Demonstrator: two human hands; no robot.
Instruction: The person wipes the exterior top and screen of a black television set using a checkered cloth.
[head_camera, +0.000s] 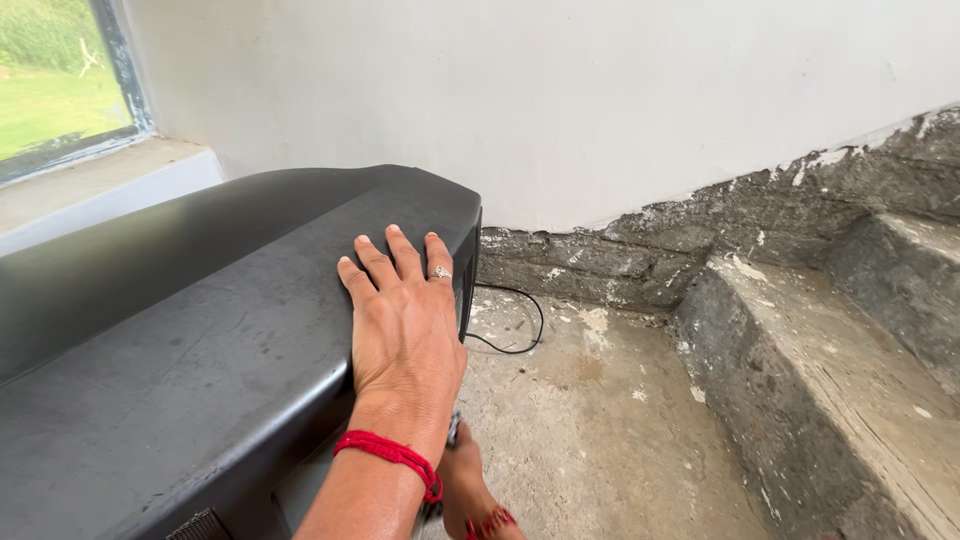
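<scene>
Television set (200, 330), black and bulky, fills the lower left of your view. It stands on the concrete floor (590, 430) just below the window sill (110, 185), its back end close to the white wall (600, 90). Your left hand (405, 320) lies flat on the top of the casing near its right edge, with the fingers spread and pointing toward the wall and the palm pressed down. It grips nothing. The thumb is out of sight, possibly over the edge.

Your right hand (468, 485) is lower down, tucked against the side of the set under your left wrist. I can't tell whether it is closed on anything there; something small and grey shows just above it, too hidden to name.

This looks like the bracing step: one hand steadies the top while the other works at the side. A thin black cable (525, 320) loops on the floor behind the set, and a rough stone step (820, 370) sits well to your right. Any shift of the set calls for a firm hold at the side, and for keeping that cable from snagging.
</scene>
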